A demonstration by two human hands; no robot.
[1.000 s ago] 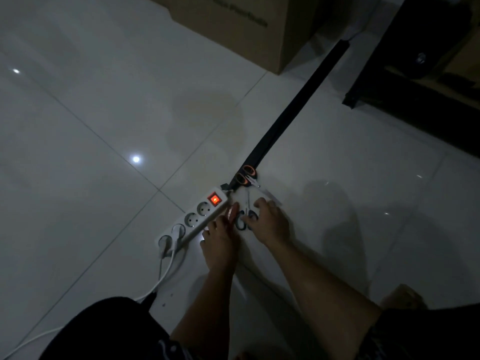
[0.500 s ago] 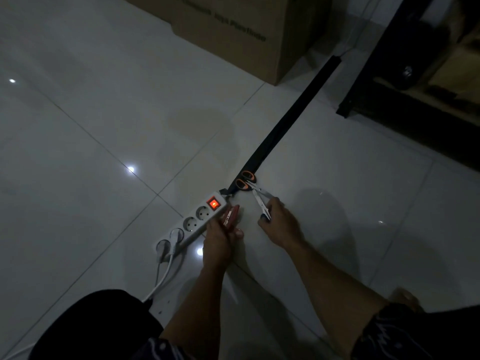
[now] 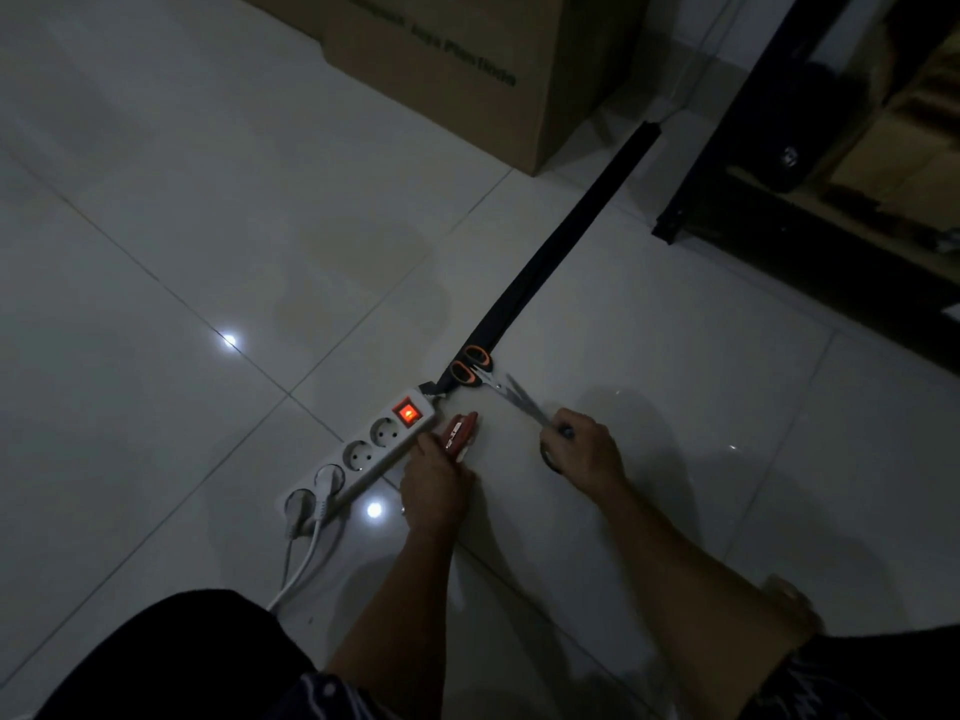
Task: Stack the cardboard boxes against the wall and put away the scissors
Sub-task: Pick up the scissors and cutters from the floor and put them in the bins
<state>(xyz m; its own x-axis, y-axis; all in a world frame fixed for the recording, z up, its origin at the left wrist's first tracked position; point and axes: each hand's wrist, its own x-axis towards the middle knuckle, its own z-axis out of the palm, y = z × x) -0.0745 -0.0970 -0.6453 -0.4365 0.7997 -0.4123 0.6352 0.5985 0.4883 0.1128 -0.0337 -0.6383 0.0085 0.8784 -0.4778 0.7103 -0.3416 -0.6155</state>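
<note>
The right hand grasped dark scissors; a second pair of scissors lay just beyond its fingers, handles on the black strip. The left hand gripped a red tool beside the power strip.

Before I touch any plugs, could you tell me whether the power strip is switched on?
On, it seems. The rocker switch at the end of the power strip glows red.

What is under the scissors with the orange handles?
The handles of the orange-handled scissors lie on the end of a long black strip; their blades lie over the white floor. The blade tips are hidden by the right hand.
</note>
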